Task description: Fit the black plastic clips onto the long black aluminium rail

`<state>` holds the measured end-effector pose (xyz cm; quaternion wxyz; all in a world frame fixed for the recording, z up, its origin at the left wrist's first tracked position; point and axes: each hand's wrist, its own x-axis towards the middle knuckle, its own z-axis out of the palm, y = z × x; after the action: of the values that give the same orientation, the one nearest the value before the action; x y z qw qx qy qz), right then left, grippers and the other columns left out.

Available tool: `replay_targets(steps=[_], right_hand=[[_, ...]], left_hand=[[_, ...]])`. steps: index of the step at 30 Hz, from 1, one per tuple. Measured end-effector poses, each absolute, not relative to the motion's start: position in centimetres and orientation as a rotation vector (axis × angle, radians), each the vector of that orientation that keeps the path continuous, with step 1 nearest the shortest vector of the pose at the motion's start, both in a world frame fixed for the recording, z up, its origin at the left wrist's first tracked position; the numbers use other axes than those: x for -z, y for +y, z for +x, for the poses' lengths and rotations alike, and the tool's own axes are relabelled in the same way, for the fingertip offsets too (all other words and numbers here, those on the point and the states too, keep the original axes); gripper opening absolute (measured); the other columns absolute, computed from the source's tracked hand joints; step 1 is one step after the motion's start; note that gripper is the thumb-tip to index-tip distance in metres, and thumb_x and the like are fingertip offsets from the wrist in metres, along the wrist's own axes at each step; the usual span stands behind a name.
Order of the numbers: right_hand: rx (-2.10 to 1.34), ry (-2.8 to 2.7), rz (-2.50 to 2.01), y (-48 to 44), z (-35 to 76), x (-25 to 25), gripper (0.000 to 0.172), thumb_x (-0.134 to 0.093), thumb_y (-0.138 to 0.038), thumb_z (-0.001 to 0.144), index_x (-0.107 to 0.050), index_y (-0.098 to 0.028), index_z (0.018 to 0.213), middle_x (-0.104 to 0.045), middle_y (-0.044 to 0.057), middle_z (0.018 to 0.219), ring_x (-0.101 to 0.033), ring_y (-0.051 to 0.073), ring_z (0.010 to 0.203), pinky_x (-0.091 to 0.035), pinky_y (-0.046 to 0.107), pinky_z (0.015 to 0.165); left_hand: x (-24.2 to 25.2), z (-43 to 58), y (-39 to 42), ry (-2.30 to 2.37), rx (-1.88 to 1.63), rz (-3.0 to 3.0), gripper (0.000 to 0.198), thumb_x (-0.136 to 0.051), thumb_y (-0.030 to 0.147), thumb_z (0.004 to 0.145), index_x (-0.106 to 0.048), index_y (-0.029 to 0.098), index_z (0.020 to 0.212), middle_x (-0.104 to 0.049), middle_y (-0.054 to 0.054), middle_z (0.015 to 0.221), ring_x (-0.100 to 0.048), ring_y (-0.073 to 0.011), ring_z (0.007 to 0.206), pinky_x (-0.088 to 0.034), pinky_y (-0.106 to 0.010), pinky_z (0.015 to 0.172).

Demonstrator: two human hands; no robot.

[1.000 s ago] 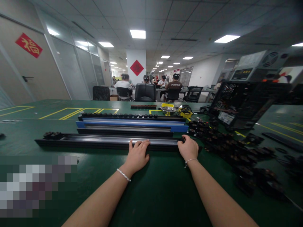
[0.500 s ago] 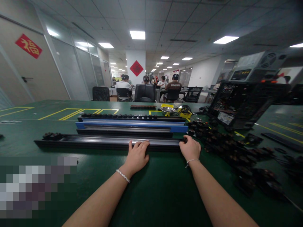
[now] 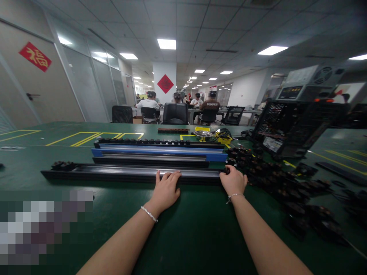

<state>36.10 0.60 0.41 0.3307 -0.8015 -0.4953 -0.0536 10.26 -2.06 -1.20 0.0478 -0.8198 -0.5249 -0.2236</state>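
A long black rail (image 3: 114,172) with a shiny strip on top lies across the green table in front of me. My left hand (image 3: 165,190) rests flat on the rail's near edge, fingers stretched over it. My right hand (image 3: 234,180) is closed at the rail's right end, fingers curled around a small black piece there that I cannot make out. A cluster of small black parts (image 3: 61,164) sits on the rail's left end. Behind it lie a black and blue rail (image 3: 160,152) and another rail carrying a row of small black parts (image 3: 149,141).
A heap of small black parts (image 3: 286,187) spreads over the table at the right. An open black computer case (image 3: 292,126) stands behind it. A metal bowl (image 3: 203,133) and yellow items sit farther back. Several people sit at desks in the distance.
My right hand has shifted slightly to the right along the rail's end. My left hand and the rail stay where they were.
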Motion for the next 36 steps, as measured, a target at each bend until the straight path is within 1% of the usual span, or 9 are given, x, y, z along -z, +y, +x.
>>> replay_targets(steps=[2,6,10,13,19,27,31,36], right_hand=[[0.138,-1.278,-2.109,0.6,36.1,-0.4,0.041,-0.047,-0.024,0.071,-0.063,-0.020,0.108,-0.066,0.008,0.100,-0.054,0.024,0.104,-0.023,0.045,0.103],[0.125,-1.248,-2.136,0.7,36.3,-0.6,0.041,-0.048,-0.024,0.071,-0.063,-0.021,0.109,-0.066,0.008,0.100,-0.054,0.024,0.103,-0.029,0.044,0.100],[0.090,-1.239,-2.144,0.7,36.9,-0.6,0.042,-0.050,-0.024,0.071,-0.063,-0.020,0.111,-0.065,0.009,0.103,-0.055,0.025,0.102,-0.038,0.039,0.092],[0.071,-1.229,-2.137,0.7,37.2,-0.6,0.042,-0.050,-0.025,0.071,-0.062,-0.020,0.112,-0.065,0.009,0.106,-0.054,0.026,0.104,-0.042,0.037,0.087],[0.051,-1.214,-2.122,0.7,37.3,-0.5,0.042,-0.050,-0.026,0.072,-0.062,-0.020,0.112,-0.064,0.008,0.108,-0.054,0.027,0.105,-0.043,0.038,0.087],[0.026,-1.214,-2.082,0.7,37.7,-0.5,0.043,-0.049,-0.025,0.073,-0.062,-0.017,0.113,-0.063,0.010,0.112,-0.052,0.028,0.107,-0.044,0.039,0.088],[0.050,-1.199,-2.052,0.8,38.1,-0.3,0.043,-0.050,-0.023,0.071,-0.063,-0.015,0.111,-0.061,0.011,0.115,-0.053,0.027,0.106,-0.042,0.038,0.092],[0.029,-1.174,-2.042,0.9,38.6,-0.1,0.042,-0.050,-0.024,0.071,-0.064,-0.016,0.109,-0.060,0.011,0.117,-0.054,0.027,0.105,-0.043,0.038,0.092]], left_hand=[[1.2,10.3,-2.1,-1.599,0.686,-2.496,0.049,-0.050,0.027,0.079,-0.043,0.028,0.128,-0.053,-0.003,0.136,-0.046,-0.0251,0.121,-0.009,-0.063,0.110],[1.2,10.3,-2.0,-1.592,0.709,-2.501,0.048,-0.049,0.026,0.079,-0.044,0.028,0.127,-0.053,-0.002,0.135,-0.046,-0.0245,0.120,-0.009,-0.063,0.110],[1.2,10.3,-2.1,-1.595,0.703,-2.502,0.049,-0.049,0.026,0.079,-0.044,0.028,0.127,-0.053,-0.002,0.135,-0.046,-0.0249,0.121,-0.009,-0.063,0.111],[1.1,10.3,-2.1,-1.595,0.697,-2.505,0.049,-0.049,0.026,0.079,-0.043,0.028,0.128,-0.053,-0.002,0.135,-0.046,-0.0251,0.121,-0.009,-0.063,0.111],[1.1,10.3,-2.1,-1.596,0.717,-2.511,0.048,-0.049,0.025,0.079,-0.044,0.027,0.127,-0.053,-0.002,0.135,-0.046,-0.0248,0.121,-0.008,-0.063,0.110],[1.1,10.3,-2.1,-1.601,0.688,-2.505,0.049,-0.049,0.026,0.079,-0.044,0.028,0.127,-0.053,-0.002,0.135,-0.046,-0.0252,0.121,-0.008,-0.064,0.110],[1.1,10.3,-2.1,-1.596,0.685,-2.495,0.048,-0.050,0.026,0.079,-0.044,0.028,0.127,-0.053,-0.003,0.135,-0.046,-0.0249,0.121,-0.008,-0.063,0.111],[1.3,10.3,-2.0,-1.591,0.699,-2.493,0.048,-0.050,0.026,0.079,-0.044,0.028,0.126,-0.053,-0.003,0.135,-0.047,-0.0248,0.120,-0.009,-0.063,0.110]])
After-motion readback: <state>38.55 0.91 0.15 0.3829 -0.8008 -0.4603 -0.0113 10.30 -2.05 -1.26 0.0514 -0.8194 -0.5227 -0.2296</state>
